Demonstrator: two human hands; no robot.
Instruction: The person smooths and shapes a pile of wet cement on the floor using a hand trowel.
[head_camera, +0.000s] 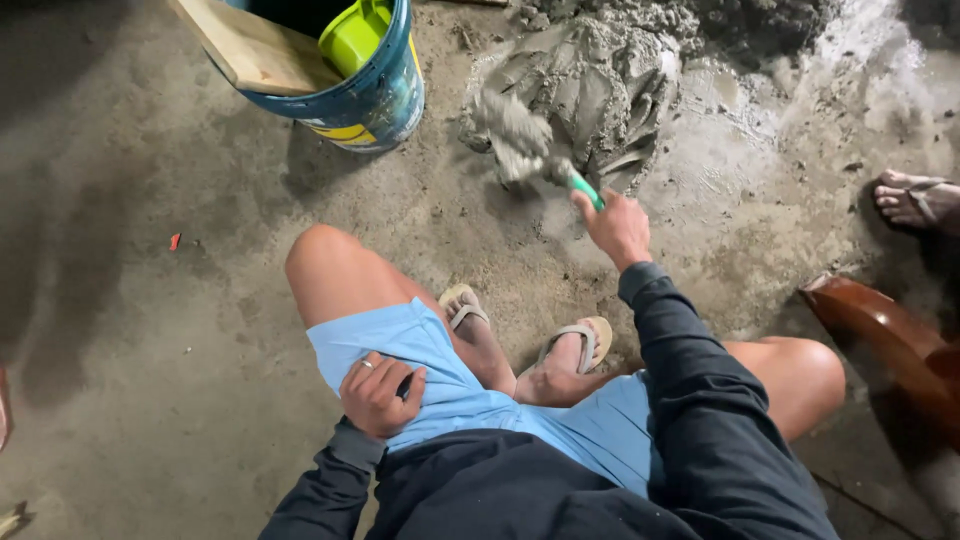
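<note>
Squatting low, knees wide, so the work sits right out front. Left hand (378, 393) parked on the thigh of the light blue shorts (440, 380), fingers curled loosely against the fabric and pinching nothing, looks like just a brace for balance; one ring showing on it. Two flip-flops (530, 335) planted flat between the knees. Further out, right hand (617, 226) wrapped tight around the green handle of a trowel (530, 150), arm stretched forward so the blade reaches the mix; blade caked in grey stuff and a bit blurred, sitting at the near edge of the one wet mortar pile (600, 85) on the concrete floor (150, 320). Off to the right, somebody else's foot (915, 200) in a sandal, plus one brown curved thing (880, 330), can't tell what. Far left, one blue bucket (385, 95) within easy reach, holding one wooden board (255, 50) leaned inside and one lime-green scoop (352, 38).
</note>
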